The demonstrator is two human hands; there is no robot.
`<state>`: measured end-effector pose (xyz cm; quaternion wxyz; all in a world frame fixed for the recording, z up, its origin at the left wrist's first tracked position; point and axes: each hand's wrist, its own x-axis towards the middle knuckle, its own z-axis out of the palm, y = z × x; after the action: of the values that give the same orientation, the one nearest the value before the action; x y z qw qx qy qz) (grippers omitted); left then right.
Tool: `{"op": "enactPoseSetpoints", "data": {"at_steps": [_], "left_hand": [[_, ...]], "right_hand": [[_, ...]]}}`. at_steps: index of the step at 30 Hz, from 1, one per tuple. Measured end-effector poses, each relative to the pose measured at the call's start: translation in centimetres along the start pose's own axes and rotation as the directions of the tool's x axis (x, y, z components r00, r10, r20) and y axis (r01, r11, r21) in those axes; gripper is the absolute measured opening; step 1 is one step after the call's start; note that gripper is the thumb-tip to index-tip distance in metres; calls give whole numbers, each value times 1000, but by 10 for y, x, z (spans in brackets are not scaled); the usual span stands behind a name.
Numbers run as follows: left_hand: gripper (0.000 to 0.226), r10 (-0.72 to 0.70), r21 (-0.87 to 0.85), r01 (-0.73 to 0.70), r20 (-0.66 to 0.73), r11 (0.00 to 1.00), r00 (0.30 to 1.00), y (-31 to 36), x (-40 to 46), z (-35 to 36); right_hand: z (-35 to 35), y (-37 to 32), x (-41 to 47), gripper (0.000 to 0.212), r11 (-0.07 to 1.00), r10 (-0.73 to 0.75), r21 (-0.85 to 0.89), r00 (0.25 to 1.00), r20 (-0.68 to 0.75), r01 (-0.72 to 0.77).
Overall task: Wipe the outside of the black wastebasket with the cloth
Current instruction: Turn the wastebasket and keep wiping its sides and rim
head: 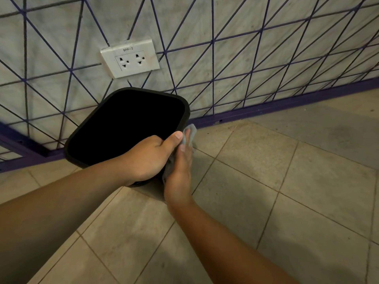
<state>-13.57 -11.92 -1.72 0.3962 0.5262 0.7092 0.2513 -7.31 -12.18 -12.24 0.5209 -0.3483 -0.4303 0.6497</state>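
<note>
While the black plastic wastebasket (125,128), a rounded-square bin, stands on the tiled floor against the wall, its open mouth faces up towards the camera and its long axis drops from rim to base, the base hidden at about 5 o'clock beneath the hands. Left hand (147,158) grips the near rim at 5 o'clock, fingers curled over the edge, thumb laid along it. Right hand (180,173), just beside it at 3 o'clock, presses the crumpled grey cloth (189,136) flat against the outer right wall; fingers mostly hidden. Cloth lies between palm and wall, so the right hand is placed to stroke along that wall. Beyond: white double wall socket (130,58) at 12 o'clock, purple skirting (287,103), beige floor tiles (266,181).
</note>
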Motion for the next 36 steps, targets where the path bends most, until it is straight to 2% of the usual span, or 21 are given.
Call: {"op": "enactPoseSetpoints", "data": {"at_steps": [3, 5, 7, 9, 11, 13, 16, 18, 21, 25, 27, 29, 33, 36], "left_hand": [[63, -40, 74, 40, -8, 996, 999, -4, 2, -1], [67, -50, 111, 54, -46, 992, 998, -4, 4, -1], [57, -26, 67, 28, -41, 997, 999, -4, 4, 0], [48, -12, 27, 13, -14, 1000, 1000, -3, 2, 0], [55, -16, 34, 16, 11, 999, 1000, -4, 3, -1], [63, -46, 67, 46, -5, 997, 999, -6, 4, -2], [55, -37, 57, 40, -53, 998, 998, -3, 6, 0], [50, -17, 24, 18, -20, 1000, 1000, -4, 5, 0], [57, -24, 47, 24, 7, 999, 1000, -7, 6, -2], [49, -10, 10, 10, 2, 1000, 1000, -5, 7, -1], [43, 9, -2, -9, 13, 1000, 1000, -5, 6, 0], [46, -7, 20, 7, -9, 1000, 1000, -6, 7, -1], [47, -8, 17, 9, -4, 1000, 1000, -4, 7, -1], [44, 7, 17, -7, 20, 1000, 1000, -5, 7, -1]], "right_hand": [[-3, 17, -16, 70, 993, -97, -63, 995, 16, 97], [-6, 19, 2, 63, 998, -28, -52, 998, -62, 25], [-2, 8, 17, 65, 999, 46, -14, 995, -89, -47], [5, -3, 6, 64, 1000, 11, -9, 999, -44, -11], [4, 5, -13, 68, 997, -67, -34, 998, 20, 68], [-2, 19, -11, 69, 998, -57, -34, 998, -1, 57], [-2, 12, 12, 58, 1000, 17, 4, 996, -83, -17], [5, 4, 3, 53, 1000, -24, -17, 998, -60, 23], [1, 12, -9, 54, 994, -94, -54, 995, -17, 93], [2, 1, 12, 52, 1000, -24, -11, 997, -69, 24], [4, -1, 2, 50, 996, -74, -52, 997, -38, 72], [-1, 9, -2, 52, 988, -121, -98, 992, -20, 118], [-1, 1, 13, 52, 999, -33, -33, 997, -68, 31], [4, -3, -3, 51, 992, -111, -65, 994, -6, 111]]}}
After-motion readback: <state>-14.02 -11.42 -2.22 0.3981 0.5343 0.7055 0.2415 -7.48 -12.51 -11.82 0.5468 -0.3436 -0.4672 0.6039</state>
